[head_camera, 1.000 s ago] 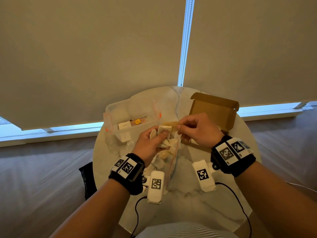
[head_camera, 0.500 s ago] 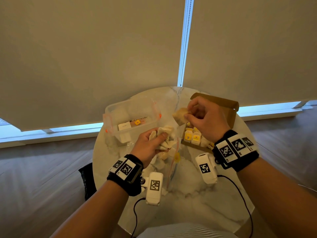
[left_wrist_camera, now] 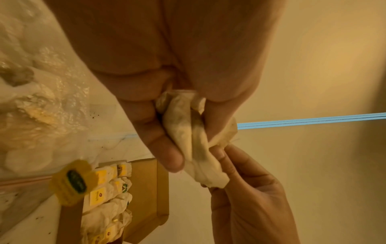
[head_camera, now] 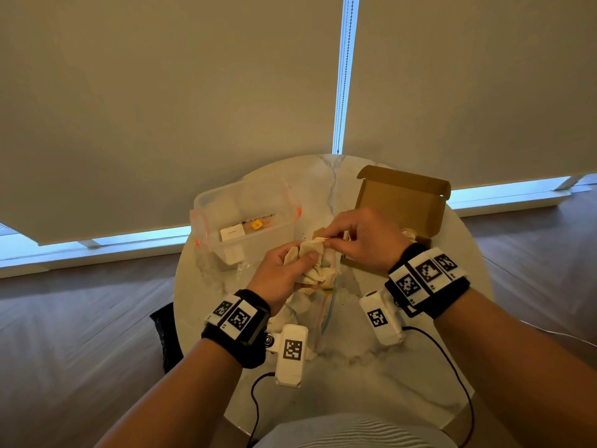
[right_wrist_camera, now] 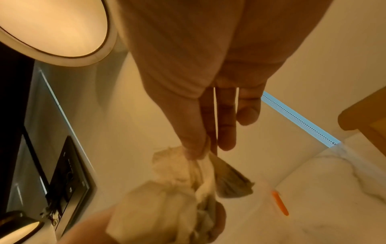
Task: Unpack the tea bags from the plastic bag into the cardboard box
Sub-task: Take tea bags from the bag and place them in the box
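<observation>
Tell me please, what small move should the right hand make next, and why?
Probably pull one tea bag free and carry it right to the open brown cardboard box. The right hand pinches a corner of the crumpled cream tea bags bunched in the left hand, and the box already holds some.

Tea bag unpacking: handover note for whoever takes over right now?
Left hand: grips a clump of tea bags above the plastic bag.
Right hand: pinches one bag at the clump's top edge, beside the cardboard box.
Box: open on the table, right of the clear plastic tub; the left wrist view shows several tea bags already in it.
Left: pull this bag free, place it in the box, then the rest of the clump and whatever remains in the plastic bag.
</observation>
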A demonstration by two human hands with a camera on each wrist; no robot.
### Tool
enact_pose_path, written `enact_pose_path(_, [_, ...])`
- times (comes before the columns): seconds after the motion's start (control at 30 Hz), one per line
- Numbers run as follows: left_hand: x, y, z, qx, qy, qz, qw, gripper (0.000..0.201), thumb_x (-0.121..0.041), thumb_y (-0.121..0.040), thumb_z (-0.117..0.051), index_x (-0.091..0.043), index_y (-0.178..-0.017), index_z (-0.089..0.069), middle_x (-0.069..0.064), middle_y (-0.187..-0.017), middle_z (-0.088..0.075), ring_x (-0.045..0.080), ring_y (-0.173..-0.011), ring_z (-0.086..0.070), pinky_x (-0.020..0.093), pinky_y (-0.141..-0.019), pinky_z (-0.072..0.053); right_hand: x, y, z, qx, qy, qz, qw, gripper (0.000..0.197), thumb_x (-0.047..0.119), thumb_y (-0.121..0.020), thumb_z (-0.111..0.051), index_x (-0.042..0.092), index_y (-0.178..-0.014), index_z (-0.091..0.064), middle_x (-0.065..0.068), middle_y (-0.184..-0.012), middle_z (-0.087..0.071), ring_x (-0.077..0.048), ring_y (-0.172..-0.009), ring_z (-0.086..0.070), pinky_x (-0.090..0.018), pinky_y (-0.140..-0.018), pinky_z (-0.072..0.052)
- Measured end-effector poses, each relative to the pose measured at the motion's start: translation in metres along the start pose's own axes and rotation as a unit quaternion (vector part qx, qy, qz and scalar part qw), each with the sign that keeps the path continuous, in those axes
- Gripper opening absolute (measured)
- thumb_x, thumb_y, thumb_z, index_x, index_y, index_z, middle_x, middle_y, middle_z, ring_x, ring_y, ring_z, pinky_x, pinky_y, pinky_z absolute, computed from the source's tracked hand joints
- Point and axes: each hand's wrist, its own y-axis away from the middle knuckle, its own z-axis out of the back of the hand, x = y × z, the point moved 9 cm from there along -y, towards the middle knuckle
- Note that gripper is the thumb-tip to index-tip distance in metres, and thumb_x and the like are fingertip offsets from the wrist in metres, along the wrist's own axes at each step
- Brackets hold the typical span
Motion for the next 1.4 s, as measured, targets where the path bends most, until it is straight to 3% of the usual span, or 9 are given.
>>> enact_pose_path(0.17, [-0.001,-0.002,-0.001,0.005,0.000,0.006,1.000,0.014,-0.005,-0.095,-0.057,-0.008,-0.102,-0.068,0.012,-0.087,-0.071,0.023,-0.069,-0.065,0.034,-0.066,-0.055,-0.015,0.001,0.011,-0.010,-0.043,-0.054,0.998,0.016,0.019,-0.086,-0.070,0.022,-0.101,-0.075,0.014,-0.087,-0.068,0.003,-0.076,-0.059,-0.009,-0.067,-0.044])
enact_pose_path(0.33, [0.001,-0.009,0.001,-0.005,-0.008,0.015,1.000,0.017,-0.004,-0.096,-0.055,0.000,-0.108,-0.066,0.014,-0.088,-0.069,0.025,-0.065,-0.064,0.029,-0.058,-0.053,-0.027,0.006,0.033,-0.077,-0.099,-0.080,0.989,0.016,0.012,-0.087,-0.068,0.014,-0.102,-0.074,0.005,-0.090,-0.071,-0.003,-0.080,-0.063,-0.008,-0.072,-0.050])
enact_pose_path(0.53, [0.004,-0.020,-0.003,0.001,-0.012,0.021,1.000,0.018,-0.004,-0.097,-0.054,0.003,-0.108,-0.066,0.014,-0.087,-0.068,0.023,-0.066,-0.065,0.025,-0.057,-0.052,-0.064,0.009,0.058,-0.154,-0.097,-0.121,0.976,0.029,0.014,-0.087,-0.069,0.021,-0.115,-0.068,-0.004,-0.096,-0.069,-0.016,-0.087,-0.065,-0.026,-0.080,-0.056])
enact_pose_path(0.7, [0.006,-0.029,-0.006,0.003,-0.020,0.040,0.999,0.015,-0.006,-0.095,-0.056,-0.007,-0.102,-0.069,0.010,-0.087,-0.070,0.022,-0.068,-0.066,0.027,-0.057,-0.053,-0.082,0.010,0.072,-0.155,-0.079,-0.131,0.976,0.017,0.014,-0.086,-0.069,0.022,-0.100,-0.072,0.004,-0.092,-0.071,-0.013,-0.088,-0.066,-0.034,-0.083,-0.057])
enact_pose_path(0.83, [0.001,-0.035,-0.008,-0.004,-0.029,0.045,0.999,0.021,-0.003,-0.093,-0.054,-0.015,-0.094,-0.072,0.008,-0.089,-0.070,0.022,-0.067,-0.064,0.029,-0.055,-0.050,-0.081,0.006,0.066,-0.115,-0.072,-0.131,0.982,0.016,0.015,-0.090,-0.065,0.026,-0.100,-0.071,0.008,-0.092,-0.070,-0.008,-0.088,-0.064,-0.027,-0.078,-0.054])
enact_pose_path(1.0, [-0.006,-0.040,-0.009,-0.024,0.007,0.047,0.999,0.014,-0.005,-0.091,-0.056,-0.008,-0.079,-0.064,0.014,-0.077,-0.059,0.024,-0.062,-0.056,0.026,-0.050,-0.044,-0.058,0.000,0.042,-0.037,-0.075,-0.109,0.990,0.020,0.013,-0.093,-0.060,0.022,-0.107,-0.071,0.013,-0.094,-0.066,0.005,-0.083,-0.059,-0.005,-0.069,-0.043])
enact_pose_path(1.13, [-0.017,-0.039,-0.008,-0.026,-0.006,0.012,1.000,0.023,-0.024,-0.081,-0.075,-0.011,-0.077,-0.057,0.004,-0.066,-0.058,0.017,-0.057,-0.055,0.026,-0.047,-0.044,-0.044,0.000,0.026,-0.014,-0.112,-0.107,0.988,0.014,0.011,-0.092,-0.061,0.020,-0.101,-0.065,0.004,-0.086,-0.067,-0.002,-0.075,-0.062,-0.008,-0.064,-0.047])
enact_pose_path(1.3, [-0.032,-0.033,0.005,-0.076,-0.074,-0.055,0.993,0.014,-0.015,-0.085,-0.073,-0.020,-0.073,-0.070,-0.002,-0.063,-0.063,0.015,-0.057,-0.056,0.027,-0.047,-0.046,-0.030,-0.001,0.018,0.004,-0.099,-0.092,0.991,0.013,0.014,-0.092,-0.061,0.023,-0.099,-0.066,0.010,-0.088,-0.067,-0.002,-0.080,-0.063,-0.012,-0.069,-0.051])
enact_pose_path(1.4, [-0.040,-0.027,-0.002,-0.038,-0.069,-0.080,0.994,0.015,-0.012,-0.088,-0.069,-0.024,-0.084,-0.076,0.000,-0.070,-0.067,0.014,-0.058,-0.058,0.026,-0.048,-0.047,-0.023,-0.001,0.017,0.004,-0.103,-0.081,0.991,0.014,0.012,-0.092,-0.061,0.018,-0.101,-0.069,0.013,-0.088,-0.067,0.004,-0.081,-0.063,-0.008,-0.069,-0.049])
